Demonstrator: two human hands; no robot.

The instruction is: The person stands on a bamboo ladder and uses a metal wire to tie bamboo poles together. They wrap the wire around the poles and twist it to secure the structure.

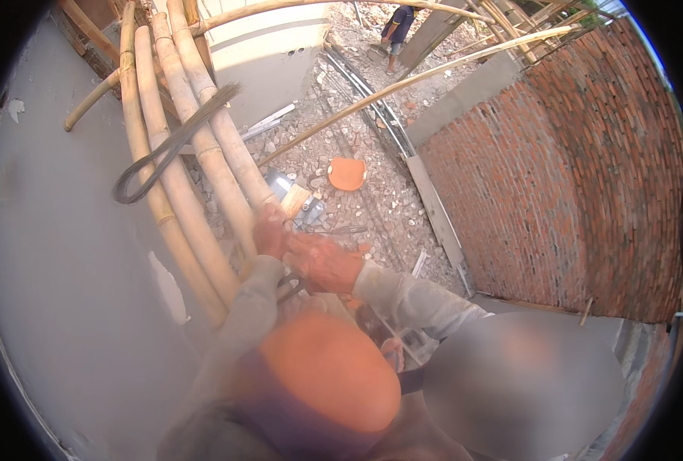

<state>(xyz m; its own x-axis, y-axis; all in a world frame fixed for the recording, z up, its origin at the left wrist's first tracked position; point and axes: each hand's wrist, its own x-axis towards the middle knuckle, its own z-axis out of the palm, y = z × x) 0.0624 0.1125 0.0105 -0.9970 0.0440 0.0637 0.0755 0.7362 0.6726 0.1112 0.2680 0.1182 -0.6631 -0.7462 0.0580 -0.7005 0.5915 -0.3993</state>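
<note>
My left hand (271, 229) is closed against the lower part of the rightmost bamboo pole (230, 142), its fingers wrapped partly out of sight. Right beside it, my right hand (322, 261) is closed, with fingertips meeting the left hand; what it grips is hidden. A thin dark wire (341, 230) sticks out to the right near both hands. Under them, a dark curved object (291, 289) shows only in part. Higher up, a bent bundle of thin wire (176, 144) lies across the several side-by-side bamboo poles. Both forearms wear grey sleeves.
Far below is rubble ground with an orange curved piece (347, 174). A thin bamboo pole (426, 79) slants across. A brick wall (526, 184) rises on the right, a grey plastered wall (72, 230) on the left. Another person (397, 34) stands far off. Blurred shapes cover the bottom.
</note>
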